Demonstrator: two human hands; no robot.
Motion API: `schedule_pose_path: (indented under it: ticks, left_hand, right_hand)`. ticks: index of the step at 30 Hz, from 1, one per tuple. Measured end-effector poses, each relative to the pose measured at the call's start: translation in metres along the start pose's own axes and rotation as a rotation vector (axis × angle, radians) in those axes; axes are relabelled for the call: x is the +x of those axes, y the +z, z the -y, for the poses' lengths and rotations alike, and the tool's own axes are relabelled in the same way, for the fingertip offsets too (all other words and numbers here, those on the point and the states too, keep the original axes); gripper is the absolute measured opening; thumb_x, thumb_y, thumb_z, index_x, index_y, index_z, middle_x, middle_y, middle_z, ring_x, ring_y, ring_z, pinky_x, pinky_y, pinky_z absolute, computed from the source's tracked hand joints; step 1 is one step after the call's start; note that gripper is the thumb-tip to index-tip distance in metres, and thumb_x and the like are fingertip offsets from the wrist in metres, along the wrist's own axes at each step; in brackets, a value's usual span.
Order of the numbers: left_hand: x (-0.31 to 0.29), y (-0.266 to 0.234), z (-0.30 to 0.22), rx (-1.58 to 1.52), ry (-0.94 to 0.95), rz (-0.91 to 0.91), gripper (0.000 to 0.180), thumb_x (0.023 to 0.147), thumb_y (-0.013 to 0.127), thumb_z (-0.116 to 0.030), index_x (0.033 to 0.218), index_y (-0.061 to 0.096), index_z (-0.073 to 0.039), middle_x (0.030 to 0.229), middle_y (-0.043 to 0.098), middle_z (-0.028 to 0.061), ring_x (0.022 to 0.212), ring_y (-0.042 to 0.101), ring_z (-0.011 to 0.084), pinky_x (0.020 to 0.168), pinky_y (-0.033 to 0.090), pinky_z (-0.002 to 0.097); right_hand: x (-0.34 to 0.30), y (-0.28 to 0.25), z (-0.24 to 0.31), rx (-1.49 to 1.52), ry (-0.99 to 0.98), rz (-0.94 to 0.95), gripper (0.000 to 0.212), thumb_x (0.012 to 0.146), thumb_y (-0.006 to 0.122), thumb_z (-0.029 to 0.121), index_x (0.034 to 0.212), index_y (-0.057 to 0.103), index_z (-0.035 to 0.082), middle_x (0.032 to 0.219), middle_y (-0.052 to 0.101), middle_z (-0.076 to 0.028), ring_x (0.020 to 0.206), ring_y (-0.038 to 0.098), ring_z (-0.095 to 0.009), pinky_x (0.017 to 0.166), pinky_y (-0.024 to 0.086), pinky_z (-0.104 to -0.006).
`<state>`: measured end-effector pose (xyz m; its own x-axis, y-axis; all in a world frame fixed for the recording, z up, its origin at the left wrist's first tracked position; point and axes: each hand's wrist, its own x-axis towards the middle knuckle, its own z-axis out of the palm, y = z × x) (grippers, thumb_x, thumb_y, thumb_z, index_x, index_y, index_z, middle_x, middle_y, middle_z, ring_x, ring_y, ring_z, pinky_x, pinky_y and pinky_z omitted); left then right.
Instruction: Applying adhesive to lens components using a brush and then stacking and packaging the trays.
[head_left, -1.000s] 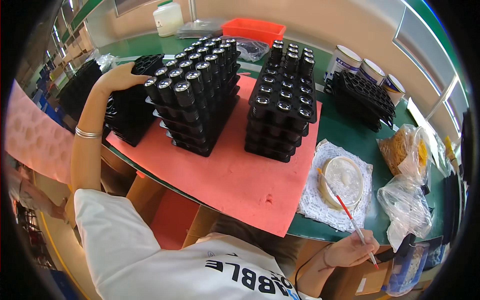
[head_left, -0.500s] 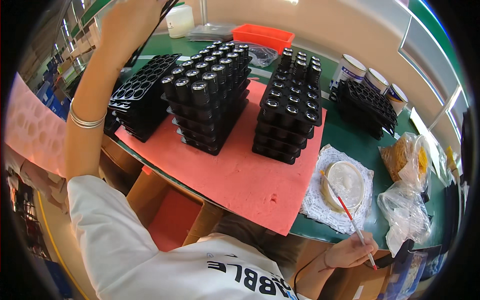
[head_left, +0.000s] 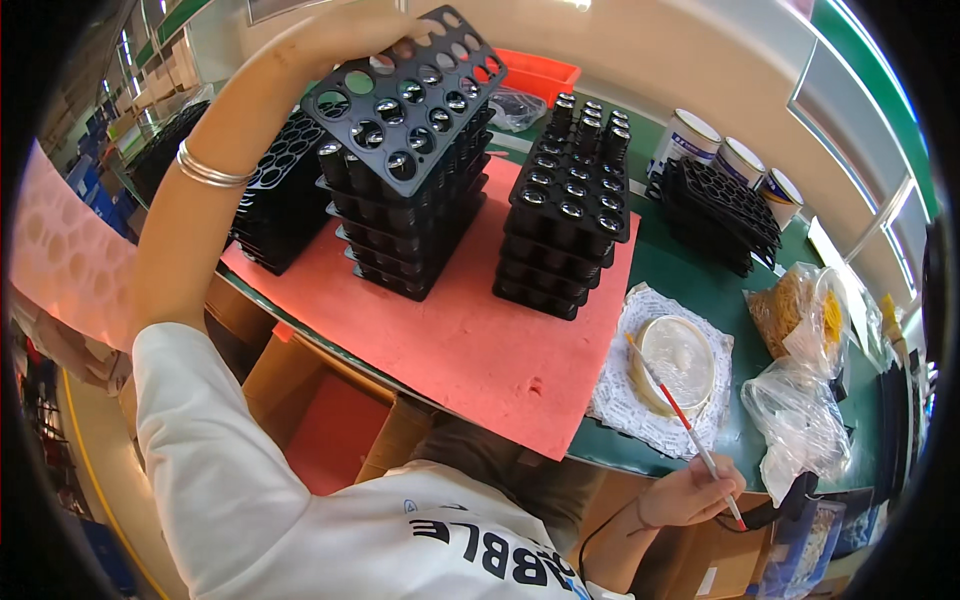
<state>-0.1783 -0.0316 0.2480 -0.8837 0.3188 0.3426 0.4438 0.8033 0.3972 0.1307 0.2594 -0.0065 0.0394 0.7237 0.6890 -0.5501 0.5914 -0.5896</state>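
My left hand is up at the far left, its fingers closed over the far edge of a black perforated tray. I hold it tilted above the middle stack, and silver tops of black cylinders show through several holes; I can't tell whether the tray touches them. My thumb's exact place on it is hidden from me.

My right hand is at the near right, fingers pinched shut around a thin red and white brush. The brush slants away to the far left, its orange tip at the left side of a round cream dish. I can't tell whether the tip touches. The dish sits on a crumpled printed sheet.

The middle stack stands on a pink mat. To its left is a stack of black trays; to its right, well apart from it, is a right stack filled with silver-topped cylinders, the far ones standing taller. At the far right, 3 cans stand behind a pile of black trays. Nearer, on the right, lies a clear plastic bag. A red bin is at the far side.
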Motion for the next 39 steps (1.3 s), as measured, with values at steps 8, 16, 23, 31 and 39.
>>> schedule_pose_path:
  ticks: [8, 16, 23, 31, 39]
  left_hand:
    - [0.018, 0.021, 0.034, -0.126, -0.134, 0.155, 0.038, 0.078, 0.056, -0.040, 0.091, 0.063, -0.005, 0.080, 0.057, -0.0009, 0.066, 0.049, 0.0089, 0.060, 0.041, 0.0208]
    - [-0.002, 0.015, 0.028, 0.465, -0.013, 0.038, 0.071, 0.071, 0.050, -0.066, 0.080, 0.065, 0.004, 0.076, 0.062, 0.0171, 0.075, 0.060, 0.0245, 0.076, 0.045, 0.0323]
    - [-0.015, 0.030, -0.002, 0.433, 0.161, 0.042, 0.084, 0.064, 0.047, -0.077, 0.082, 0.067, 0.003, 0.077, 0.063, 0.0194, 0.080, 0.061, 0.0293, 0.076, 0.046, 0.0351]
    - [-0.013, 0.038, -0.009, 0.546, 0.154, 0.096, 0.079, 0.061, 0.050, -0.069, 0.077, 0.065, 0.006, 0.085, 0.062, 0.0253, 0.081, 0.061, 0.0332, 0.075, 0.047, 0.0347]
    - [-0.036, 0.032, -0.018, 0.585, 0.118, -0.035, 0.085, 0.069, 0.053, -0.066, 0.124, 0.042, -0.002, 0.107, 0.054, 0.0288, 0.102, 0.051, 0.0410, 0.087, 0.040, 0.0410]
  right_hand:
    - [0.000, 0.001, 0.002, -0.029, -0.010, 0.004, 0.027, 0.094, 0.033, 0.025, 0.077, 0.041, 0.005, 0.059, 0.034, -0.004, 0.056, 0.033, -0.011, 0.051, 0.025, -0.0232]
    - [0.000, 0.004, 0.003, -0.029, -0.023, 0.030, 0.027, 0.095, 0.033, 0.025, 0.077, 0.040, 0.005, 0.059, 0.034, -0.004, 0.056, 0.033, -0.011, 0.052, 0.025, -0.0233]
    - [0.000, -0.001, 0.000, -0.023, 0.002, 0.013, 0.028, 0.095, 0.033, 0.025, 0.077, 0.041, 0.005, 0.059, 0.034, -0.004, 0.056, 0.033, -0.011, 0.052, 0.025, -0.0229]
    - [0.000, 0.000, -0.001, -0.040, -0.020, 0.027, 0.028, 0.094, 0.033, 0.025, 0.076, 0.040, 0.005, 0.058, 0.035, -0.004, 0.055, 0.033, -0.011, 0.052, 0.026, -0.0230]
    - [0.003, -0.001, 0.003, -0.005, 0.046, 0.012, 0.029, 0.094, 0.034, 0.027, 0.076, 0.039, 0.005, 0.057, 0.037, -0.005, 0.055, 0.034, -0.011, 0.054, 0.027, -0.0237]
